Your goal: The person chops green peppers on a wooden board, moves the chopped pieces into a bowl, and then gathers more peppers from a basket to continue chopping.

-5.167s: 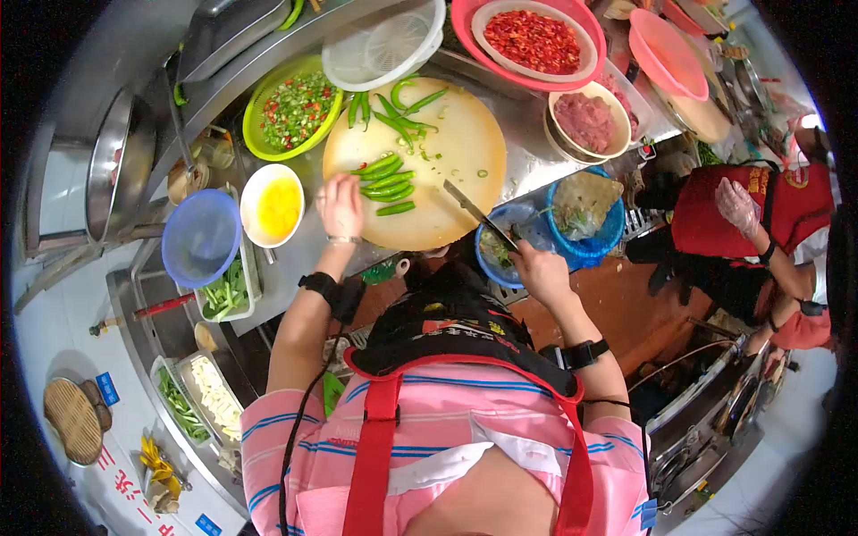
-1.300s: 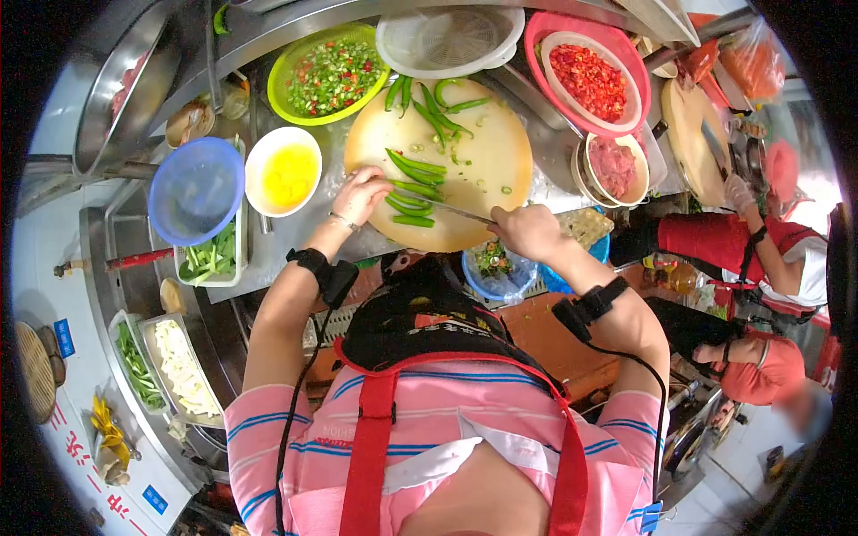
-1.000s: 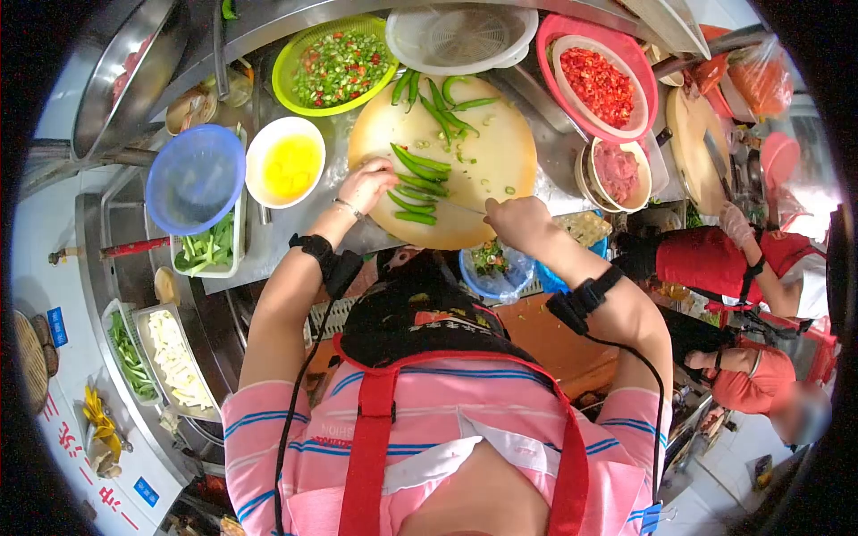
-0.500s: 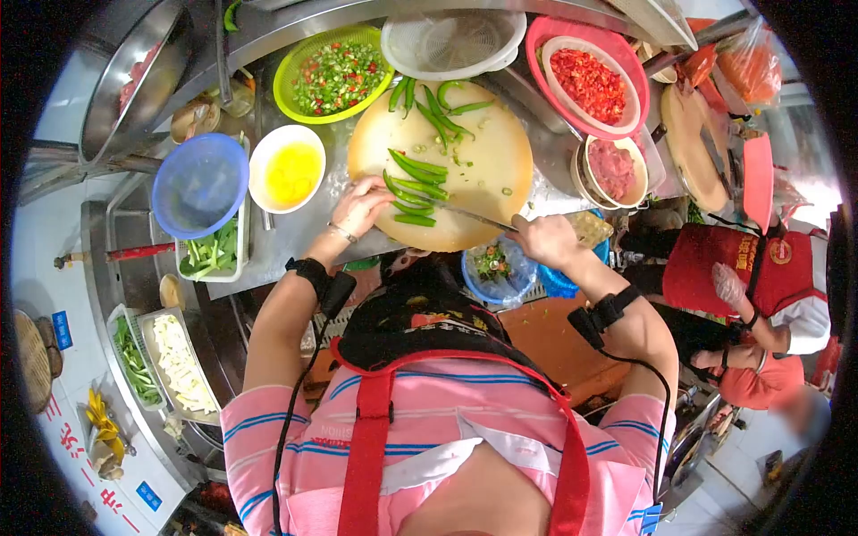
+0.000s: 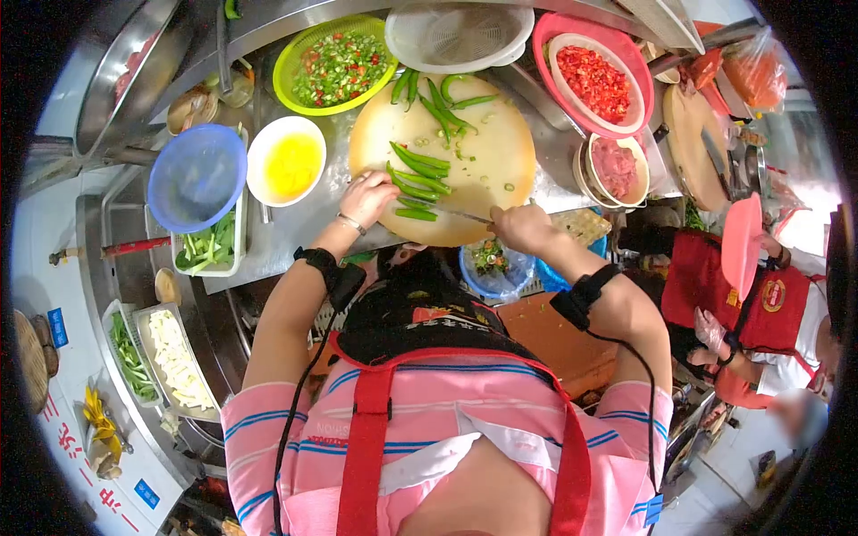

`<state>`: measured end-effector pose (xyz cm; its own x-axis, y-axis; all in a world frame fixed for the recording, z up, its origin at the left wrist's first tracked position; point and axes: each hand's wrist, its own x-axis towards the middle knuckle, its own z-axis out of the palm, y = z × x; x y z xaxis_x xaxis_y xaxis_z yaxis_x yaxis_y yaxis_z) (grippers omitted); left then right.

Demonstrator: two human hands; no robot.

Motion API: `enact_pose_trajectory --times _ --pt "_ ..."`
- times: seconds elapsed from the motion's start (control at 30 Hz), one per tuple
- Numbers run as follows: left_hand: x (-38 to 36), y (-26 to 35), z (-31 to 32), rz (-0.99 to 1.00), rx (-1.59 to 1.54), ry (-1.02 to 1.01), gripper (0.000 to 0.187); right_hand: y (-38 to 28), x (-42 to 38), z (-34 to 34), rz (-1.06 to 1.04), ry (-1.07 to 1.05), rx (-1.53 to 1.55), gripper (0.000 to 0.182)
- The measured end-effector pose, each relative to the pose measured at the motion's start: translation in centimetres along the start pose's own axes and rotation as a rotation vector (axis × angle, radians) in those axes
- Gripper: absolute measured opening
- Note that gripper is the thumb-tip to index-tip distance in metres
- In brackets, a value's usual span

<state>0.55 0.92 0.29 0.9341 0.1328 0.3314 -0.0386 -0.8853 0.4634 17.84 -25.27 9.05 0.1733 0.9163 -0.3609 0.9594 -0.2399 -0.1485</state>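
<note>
On the round cutting board point(image 5: 492, 179) lie long green peppers point(image 5: 420, 161), stacked side by side near its left edge. My left hand point(image 5: 368, 197) rests on the left ends of these peppers, fingers bent together against them. My right hand point(image 5: 523, 227) is closed round the handle of a knife point(image 5: 460, 215), whose blade reaches left to the lowest peppers. More whole green peppers point(image 5: 438, 112) lie at the top of the board, with small cut bits below them.
Around the board stand a yellow-green basket of chopped peppers point(image 5: 284, 76), a white bowl point(image 5: 259, 170), a blue basket point(image 5: 197, 179), a white strainer point(image 5: 460, 36), a pink basin point(image 5: 547, 54) and a meat bowl point(image 5: 615, 170). A co-worker point(image 5: 778, 304) holds a pink basin at right.
My right hand and the knife have shifted left, with the blade at the lower peppers. The co-worker's pink basin has moved lower and left.
</note>
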Motion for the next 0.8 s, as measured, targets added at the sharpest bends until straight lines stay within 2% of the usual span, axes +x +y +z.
enact_pose_trajectory --times 0.13,0.2,0.23,0.27,0.33,0.4,0.47,0.6,0.67,0.8 --pt "-0.4 0.5 -0.2 -0.045 -0.009 0.021 0.008 1.3 -2.8 -0.2 0.038 -0.044 -0.009 0.028" --pt "-0.5 1.0 -0.3 -0.049 -0.02 0.04 0.007 1.6 -3.9 -0.6 0.012 0.027 -0.012 0.031" --pt "-0.7 1.6 -0.6 -0.066 -0.071 0.101 0.007 -0.2 -4.2 -3.2 0.125 -0.069 -0.013 0.027" --pt "-1.0 2.2 -0.9 -0.083 -0.123 0.16 0.007 -0.8 -4.3 -3.8 0.128 -0.067 -0.011 0.027" --pt "-1.7 3.5 -1.4 -0.078 -0.121 0.121 0.008 -1.8 -4.4 -4.0 0.046 0.066 0.077 0.027" --pt "-2.1 3.9 -1.1 -0.077 -0.121 0.083 0.008 -2.3 -3.6 -3.4 0.041 0.085 0.078 0.026" --pt "-2.2 3.8 -0.4 -0.029 -0.033 0.106 0.008 -2.3 -2.4 -3.0 0.097 -0.096 0.046 0.025" --pt "-2.1 3.4 -0.1 -0.076 -0.078 0.076 0.009 -2.7 -1.9 -4.3 0.111 -0.15 -0.003 0.025" --pt "-1.9 3.4 -0.4 -0.032 -0.064 0.09 0.007 -2.6 -1.5 -4.9 0.119 -0.236 0.068 0.024" --pt "-1.8 3.0 -0.3 -0.004 -0.053 0.068 0.005 -2.7 -1.5 -4.6 0.113 -0.229 0.052 0.026"
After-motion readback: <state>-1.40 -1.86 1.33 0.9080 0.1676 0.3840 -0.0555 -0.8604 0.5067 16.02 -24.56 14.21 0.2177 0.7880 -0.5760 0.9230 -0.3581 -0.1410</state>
